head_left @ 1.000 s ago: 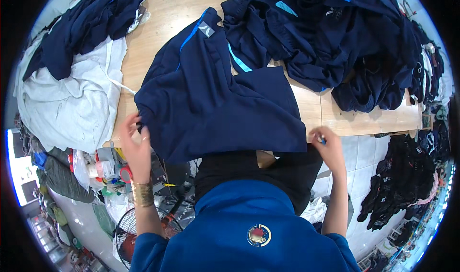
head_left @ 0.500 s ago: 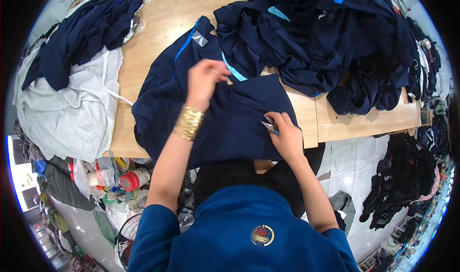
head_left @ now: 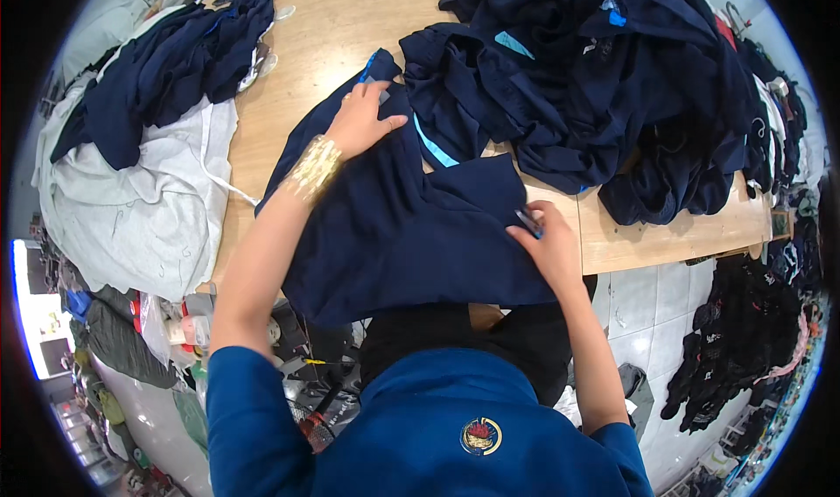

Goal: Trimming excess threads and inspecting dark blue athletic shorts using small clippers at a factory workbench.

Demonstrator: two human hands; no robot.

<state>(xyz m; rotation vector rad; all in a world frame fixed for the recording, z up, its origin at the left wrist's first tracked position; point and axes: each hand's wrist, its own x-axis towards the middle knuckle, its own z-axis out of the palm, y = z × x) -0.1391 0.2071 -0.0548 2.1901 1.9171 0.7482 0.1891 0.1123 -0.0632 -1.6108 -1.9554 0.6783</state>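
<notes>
Now the left hand (head_left: 357, 125), fingers spread, has moved up to the narrow tip of a navy fabric garment (head_left: 411, 243); this lies on the pale wooden table (head_left: 328, 29), long axis pointing away; the right hand (head_left: 553, 248) pinches a small silver-and-blue tool (head_left: 530, 224).

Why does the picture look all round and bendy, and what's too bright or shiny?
In the head view, the fisheye lens bends things near the round, black rim; in the head view, a white patch at far left is glaringly bright; in the head view, the gold bracelet behind the left hand shines, while the navy garment looks dull.
</notes>
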